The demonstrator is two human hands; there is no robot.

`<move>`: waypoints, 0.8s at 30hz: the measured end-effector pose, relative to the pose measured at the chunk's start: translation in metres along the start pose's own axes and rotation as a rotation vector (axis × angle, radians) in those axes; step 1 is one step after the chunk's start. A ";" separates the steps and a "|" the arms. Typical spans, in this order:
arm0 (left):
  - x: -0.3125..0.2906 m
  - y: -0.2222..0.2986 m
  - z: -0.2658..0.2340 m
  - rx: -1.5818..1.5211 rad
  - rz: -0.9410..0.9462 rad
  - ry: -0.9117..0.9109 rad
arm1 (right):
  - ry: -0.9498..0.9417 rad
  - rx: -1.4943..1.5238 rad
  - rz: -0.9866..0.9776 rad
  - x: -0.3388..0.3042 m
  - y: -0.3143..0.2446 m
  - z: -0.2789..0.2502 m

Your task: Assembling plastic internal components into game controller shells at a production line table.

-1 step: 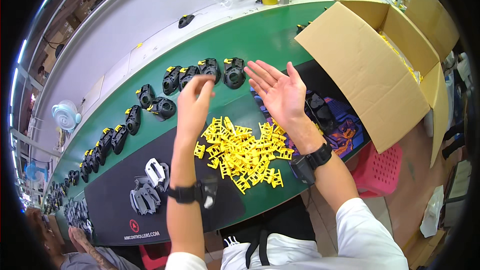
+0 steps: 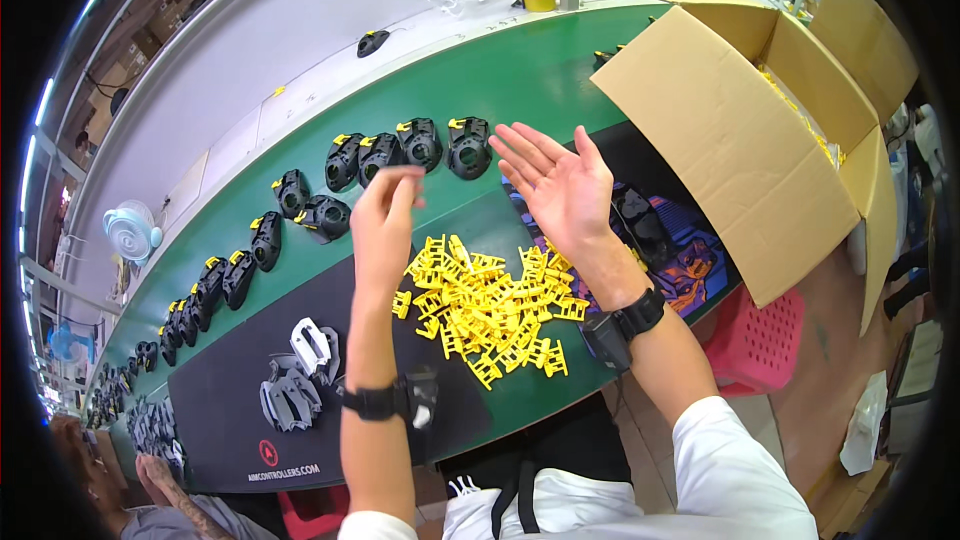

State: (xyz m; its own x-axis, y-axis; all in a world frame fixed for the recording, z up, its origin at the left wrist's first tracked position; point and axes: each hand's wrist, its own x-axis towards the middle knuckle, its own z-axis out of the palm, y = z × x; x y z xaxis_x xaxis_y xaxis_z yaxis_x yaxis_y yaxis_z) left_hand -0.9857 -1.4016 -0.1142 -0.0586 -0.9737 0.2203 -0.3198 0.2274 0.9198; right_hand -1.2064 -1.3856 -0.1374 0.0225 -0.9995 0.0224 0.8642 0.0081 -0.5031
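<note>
My right hand (image 2: 562, 185) is raised beyond the yellow pile, palm showing and fingers stretched apart, with nothing in it. My left hand (image 2: 385, 218) hovers left of the pile, fingers bent in toward the thumb; its fingertips are blurred, and I cannot see whether anything is between them. Below both hands lies a heap of small yellow ladder-shaped plastic parts (image 2: 490, 305) on the table. Just beyond my left hand stand black plastic shells with yellow pieces on top, among them one shell (image 2: 420, 145) and another (image 2: 468, 150). Black straps with small boxes circle both wrists.
Grey-white plastic parts (image 2: 290, 395) lie on a black mat (image 2: 220, 390) at left. A row of black shells (image 2: 238, 278) runs along the green table. At right stand a large open cardboard box (image 2: 730, 150) and a pink stool (image 2: 760, 340). Another person's hand (image 2: 155, 475) is at lower left.
My left hand has come slightly nearer to me, and its fingers have curled a little more. My right hand stays in place.
</note>
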 end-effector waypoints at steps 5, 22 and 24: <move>-0.049 -0.034 -0.014 -0.052 -0.062 0.214 | 0.009 -0.048 0.019 0.000 0.007 0.009; -0.048 -0.030 -0.009 -0.062 -0.095 0.142 | -0.605 -1.829 -0.183 -0.017 0.035 0.023; -0.048 -0.030 -0.009 -0.076 -0.085 0.143 | -0.593 -1.775 -0.251 -0.017 0.033 0.025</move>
State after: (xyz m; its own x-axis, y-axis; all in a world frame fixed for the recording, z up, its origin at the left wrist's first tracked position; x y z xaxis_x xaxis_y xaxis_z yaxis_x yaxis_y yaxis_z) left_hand -0.9648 -1.3617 -0.1492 0.1021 -0.9784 0.1798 -0.2455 0.1504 0.9577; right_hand -1.1658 -1.3680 -0.1323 0.4772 -0.8305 0.2874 -0.5674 -0.5409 -0.6209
